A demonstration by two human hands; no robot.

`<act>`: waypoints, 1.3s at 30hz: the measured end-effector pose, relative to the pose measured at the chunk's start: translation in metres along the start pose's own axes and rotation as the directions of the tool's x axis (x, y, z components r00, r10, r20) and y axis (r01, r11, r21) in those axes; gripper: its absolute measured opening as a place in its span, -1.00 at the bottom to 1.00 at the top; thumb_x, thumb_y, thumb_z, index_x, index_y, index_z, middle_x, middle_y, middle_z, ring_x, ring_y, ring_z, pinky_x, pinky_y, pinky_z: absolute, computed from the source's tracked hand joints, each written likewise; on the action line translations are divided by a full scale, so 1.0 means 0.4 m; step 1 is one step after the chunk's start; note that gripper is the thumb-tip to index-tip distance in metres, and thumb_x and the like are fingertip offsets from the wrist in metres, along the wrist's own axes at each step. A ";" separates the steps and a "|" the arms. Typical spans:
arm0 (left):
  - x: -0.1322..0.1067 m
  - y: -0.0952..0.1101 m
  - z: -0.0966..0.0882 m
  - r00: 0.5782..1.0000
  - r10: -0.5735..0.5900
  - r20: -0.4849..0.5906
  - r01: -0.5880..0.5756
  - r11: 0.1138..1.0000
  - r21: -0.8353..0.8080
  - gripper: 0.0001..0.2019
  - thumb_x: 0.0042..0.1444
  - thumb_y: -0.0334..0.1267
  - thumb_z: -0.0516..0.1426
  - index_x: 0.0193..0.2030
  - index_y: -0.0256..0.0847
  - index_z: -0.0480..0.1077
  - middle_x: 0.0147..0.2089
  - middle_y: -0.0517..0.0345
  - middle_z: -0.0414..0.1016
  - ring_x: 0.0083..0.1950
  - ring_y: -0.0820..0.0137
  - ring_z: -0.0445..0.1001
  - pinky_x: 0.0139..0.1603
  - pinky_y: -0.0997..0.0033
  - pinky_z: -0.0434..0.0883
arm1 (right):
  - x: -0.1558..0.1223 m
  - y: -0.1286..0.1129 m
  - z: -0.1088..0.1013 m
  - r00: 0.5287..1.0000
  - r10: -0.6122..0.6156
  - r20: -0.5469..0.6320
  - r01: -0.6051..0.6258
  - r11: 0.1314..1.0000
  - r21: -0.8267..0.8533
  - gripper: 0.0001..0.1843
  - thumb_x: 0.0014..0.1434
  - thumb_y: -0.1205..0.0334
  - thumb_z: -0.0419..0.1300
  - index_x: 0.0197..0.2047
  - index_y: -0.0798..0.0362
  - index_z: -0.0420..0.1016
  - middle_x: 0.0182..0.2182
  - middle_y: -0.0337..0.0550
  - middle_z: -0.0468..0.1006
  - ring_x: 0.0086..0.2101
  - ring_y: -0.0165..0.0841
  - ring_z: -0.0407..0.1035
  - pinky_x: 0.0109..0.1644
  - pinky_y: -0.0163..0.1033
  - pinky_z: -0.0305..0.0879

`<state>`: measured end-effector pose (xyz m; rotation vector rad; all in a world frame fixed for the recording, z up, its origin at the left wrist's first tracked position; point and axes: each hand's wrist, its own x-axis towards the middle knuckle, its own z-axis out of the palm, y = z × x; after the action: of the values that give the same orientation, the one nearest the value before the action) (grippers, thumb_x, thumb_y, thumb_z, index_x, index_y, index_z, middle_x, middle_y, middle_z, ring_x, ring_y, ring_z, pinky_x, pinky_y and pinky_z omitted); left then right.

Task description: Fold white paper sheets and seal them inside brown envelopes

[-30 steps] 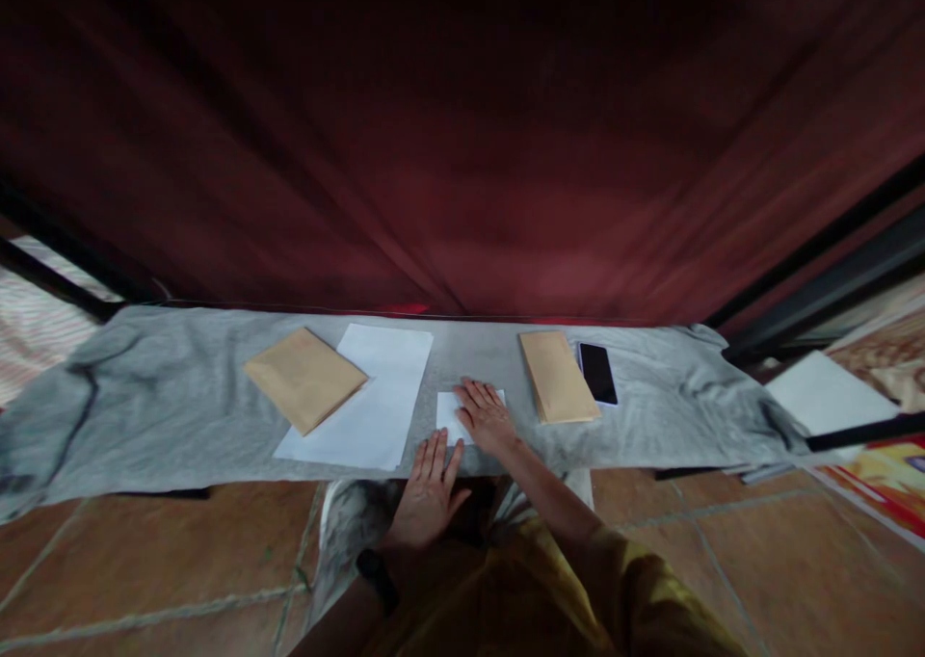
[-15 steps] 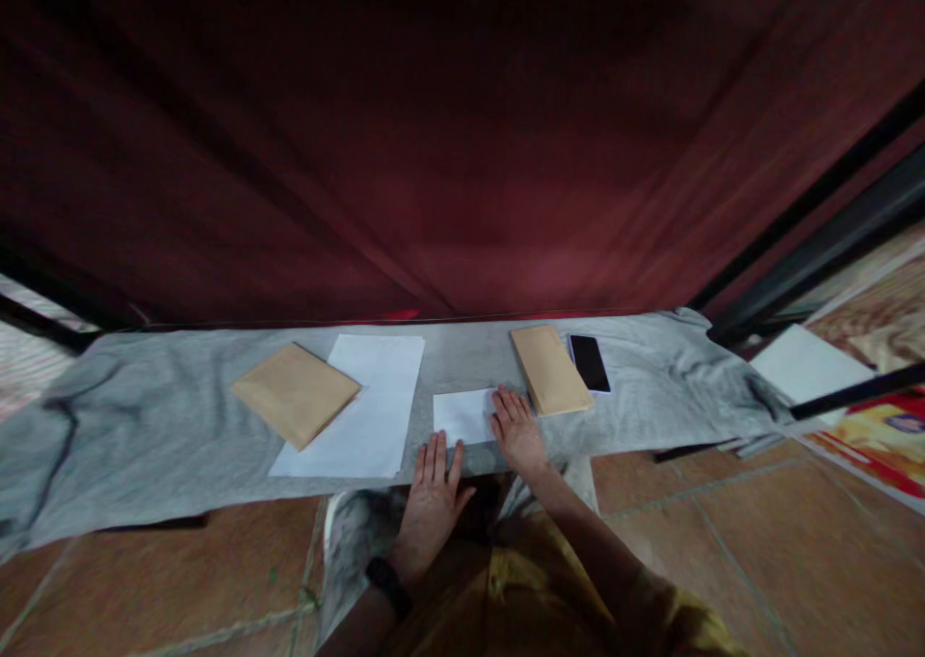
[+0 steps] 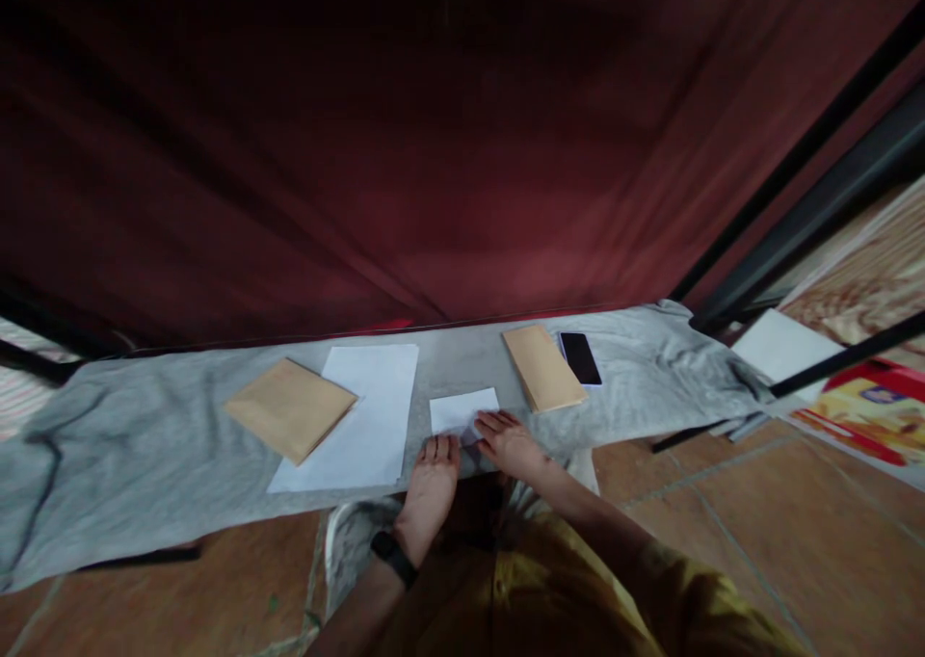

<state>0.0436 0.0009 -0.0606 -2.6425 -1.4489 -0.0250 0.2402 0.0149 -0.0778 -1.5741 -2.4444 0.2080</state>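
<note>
- Overhead and behind, a dark red curtain [image 3: 434, 156] fills the upper half of the view and hangs down to the far edge of the worktop.
- A wrinkled grey cloth [image 3: 145, 435] covers the low worktop from left to right. Brown floor tiles [image 3: 723, 512] show in front of it.
- A large white sheet [image 3: 365, 431] lies flat left of centre, its long axis running away from the person.
- A brown envelope [image 3: 289, 408] rests skewed across the left edge of that sheet. A second brown envelope [image 3: 541, 366] lies to the right, well apart from the first.
- The left hand [image 3: 432, 479] lies flat with its fingers together, their tips at the near-left corner of the small white paper [image 3: 462, 408].
- The right hand [image 3: 510, 442] is also flat, fingers slightly spread and pointing left, touching the paper's near-right corner. Neither hand appears to pinch anything.
- The small white paper sits at centre, just beyond both hands on the side away from the person, between the large sheet and the second envelope. Its long axis runs left to right along the worktop's front edge, and both hands meet its near edge about equally closely.
- A black phone [image 3: 579, 357] lies screen-up just beside the second envelope, on its right.
- A black wristband [image 3: 394, 553] circles the left wrist.
</note>
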 end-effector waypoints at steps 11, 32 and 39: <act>0.030 0.018 -0.041 0.997 -0.053 0.056 0.054 0.998 -0.011 -0.64 0.22 -0.57 -0.03 0.07 -0.36 0.44 -0.01 -0.17 0.50 -0.01 0.17 0.50 -0.11 0.23 0.50 | 0.017 -0.048 -0.029 0.992 0.036 0.119 -0.025 0.995 -0.098 -0.60 0.28 0.34 0.10 0.17 0.18 0.44 0.21 0.17 0.42 0.13 -0.17 0.38 0.25 -0.13 0.26; 0.077 -0.115 -0.115 0.885 -0.462 -0.059 0.250 0.579 -0.776 -0.73 0.28 -0.12 0.03 -0.15 -0.16 0.52 -0.27 0.07 0.62 -0.25 0.27 0.57 -0.17 0.35 0.43 | 0.054 0.073 -0.163 0.915 0.359 -0.185 -0.115 0.672 0.732 -0.78 0.26 0.09 0.19 -0.12 0.01 0.55 -0.27 -0.18 0.62 -0.26 -0.32 0.50 -0.10 -0.22 0.40; 0.076 -0.080 -0.072 0.774 -0.577 0.260 0.169 -0.208 -0.963 -0.69 -0.01 0.01 0.23 -0.29 -0.21 0.47 -0.33 0.15 0.56 -0.35 0.33 0.53 -0.28 0.28 0.53 | 0.030 0.052 -0.102 0.829 0.532 0.173 -0.150 -0.086 0.985 -0.45 0.03 -0.18 0.35 -0.05 0.03 0.48 -0.25 -0.08 0.64 -0.28 -0.27 0.55 -0.16 -0.13 0.51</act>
<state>0.0344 0.0402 -0.0264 -2.1590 -2.7061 -2.4426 0.2646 0.0343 -0.0421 -1.1908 -0.8278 1.3708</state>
